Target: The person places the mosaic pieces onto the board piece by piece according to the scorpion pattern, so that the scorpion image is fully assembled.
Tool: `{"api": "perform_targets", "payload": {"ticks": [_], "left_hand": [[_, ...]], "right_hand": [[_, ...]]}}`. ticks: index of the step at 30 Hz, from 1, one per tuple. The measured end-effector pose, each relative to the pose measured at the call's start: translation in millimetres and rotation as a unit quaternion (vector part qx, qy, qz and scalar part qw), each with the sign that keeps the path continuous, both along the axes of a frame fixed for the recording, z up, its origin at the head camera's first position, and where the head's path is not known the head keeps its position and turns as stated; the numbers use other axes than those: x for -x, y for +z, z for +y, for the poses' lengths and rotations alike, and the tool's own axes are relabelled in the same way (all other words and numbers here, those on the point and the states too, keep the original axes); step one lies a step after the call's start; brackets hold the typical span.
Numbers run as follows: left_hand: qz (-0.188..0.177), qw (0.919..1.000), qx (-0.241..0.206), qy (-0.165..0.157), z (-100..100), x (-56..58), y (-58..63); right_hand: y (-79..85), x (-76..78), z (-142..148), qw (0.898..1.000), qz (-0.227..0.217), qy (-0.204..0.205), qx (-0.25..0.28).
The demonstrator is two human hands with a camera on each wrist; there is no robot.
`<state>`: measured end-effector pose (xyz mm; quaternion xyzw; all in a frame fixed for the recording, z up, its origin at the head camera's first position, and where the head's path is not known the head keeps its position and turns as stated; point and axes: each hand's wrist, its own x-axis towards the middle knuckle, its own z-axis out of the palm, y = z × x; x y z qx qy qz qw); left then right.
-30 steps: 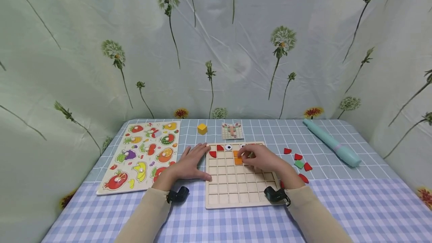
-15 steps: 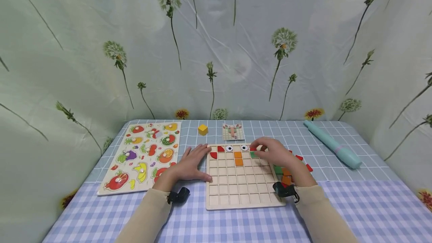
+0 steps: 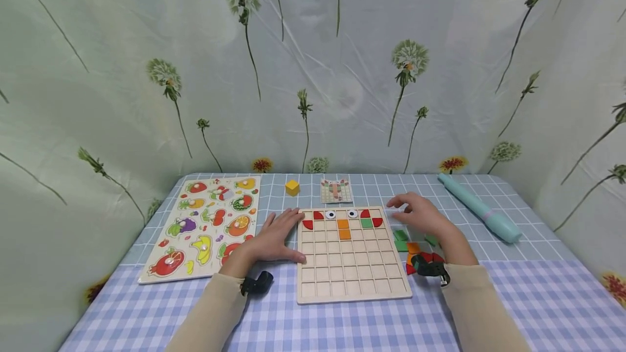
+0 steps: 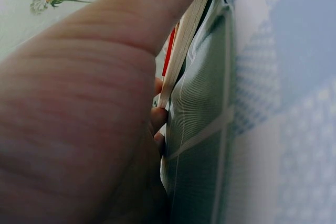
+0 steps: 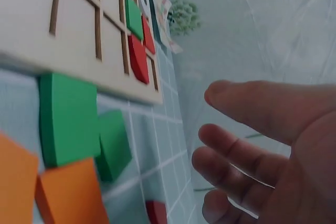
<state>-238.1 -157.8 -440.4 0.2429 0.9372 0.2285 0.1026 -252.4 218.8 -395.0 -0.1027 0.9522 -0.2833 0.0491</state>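
The right hand (image 3: 419,214), empty, thumb and fingers apart, has just drawn clear of the grid board (image 3: 356,274) midway between the bench's (image 3: 279,322) side edges, baring a green square (image 3: 367,223) beside two red quarters (image 3: 377,222), seemingly settled. The left hand (image 3: 277,238), spread, gripping nothing, rests along the board's left edge.

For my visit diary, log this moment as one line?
Left hand: touches grid board; right hand: holds nothing; on board: orange squares, green square; beside board: loose pieces
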Motion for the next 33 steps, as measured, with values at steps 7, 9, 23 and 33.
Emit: {"api": "perform_targets", "payload": {"ticks": [7,9,23,33], "left_hand": [[-0.003,0.9999,0.01,0.002,0,1.5,-1.9],[-0.001,1.0,0.009,0.003,1,1.9,-2.6],[0.005,1.0,0.005,0.002,0,1.9,-3.4],[0.004,1.0,0.008,0.003,0,2.8,-4.2]], "right_hand": [[-4.7,1.3,14,0.999,-0.008,-0.033,-0.019],[-6.0,1.5,17,0.998,-0.009,-0.048,-0.026],[-17.7,3.2,36,0.997,-0.033,-0.066,-0.03],[-21.5,4.1,33,0.996,-0.039,-0.071,-0.039]]}}
